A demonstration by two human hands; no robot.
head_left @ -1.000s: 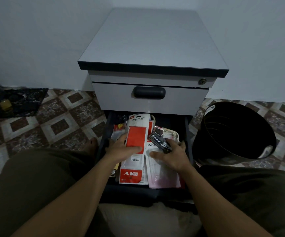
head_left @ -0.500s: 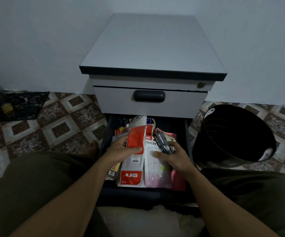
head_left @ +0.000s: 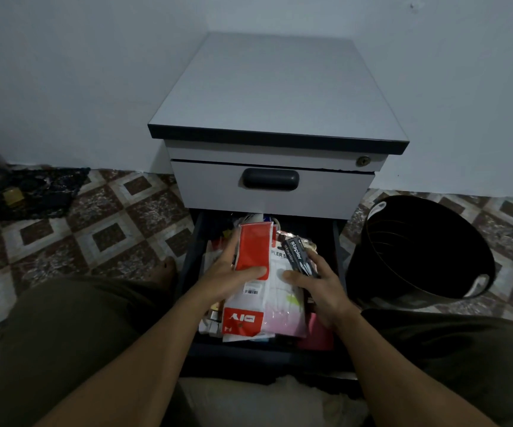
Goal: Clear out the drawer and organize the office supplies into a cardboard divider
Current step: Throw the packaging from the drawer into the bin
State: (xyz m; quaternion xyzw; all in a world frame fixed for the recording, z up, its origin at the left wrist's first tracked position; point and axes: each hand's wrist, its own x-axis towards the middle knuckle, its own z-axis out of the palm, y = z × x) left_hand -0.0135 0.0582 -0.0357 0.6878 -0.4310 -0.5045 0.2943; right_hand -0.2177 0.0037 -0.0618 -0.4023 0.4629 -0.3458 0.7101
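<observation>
The lower drawer (head_left: 190, 254) of the grey cabinet (head_left: 273, 97) is pulled out and crammed with packaged office supplies. My left hand (head_left: 227, 278) grips a red and white stapler set pack (head_left: 253, 251), thumb across its front. My right hand (head_left: 320, 288) holds a black box labelled "stapler" (head_left: 298, 257) together with a pink and white stapler pack (head_left: 283, 309) lying under it. Both packs are tilted up out of the pile. Smaller items beneath them are mostly hidden. No cardboard divider is in view.
A black plastic bucket (head_left: 421, 251) stands on the tiled floor right of the drawer. The upper drawer (head_left: 273, 192) is closed. A dark mat with a small yellow object (head_left: 14, 195) lies at far left. My knees flank the drawer.
Both hands have lifted the packs slightly and tilted them more upright. The black stapler box has turned to stand steeper in my right hand.
</observation>
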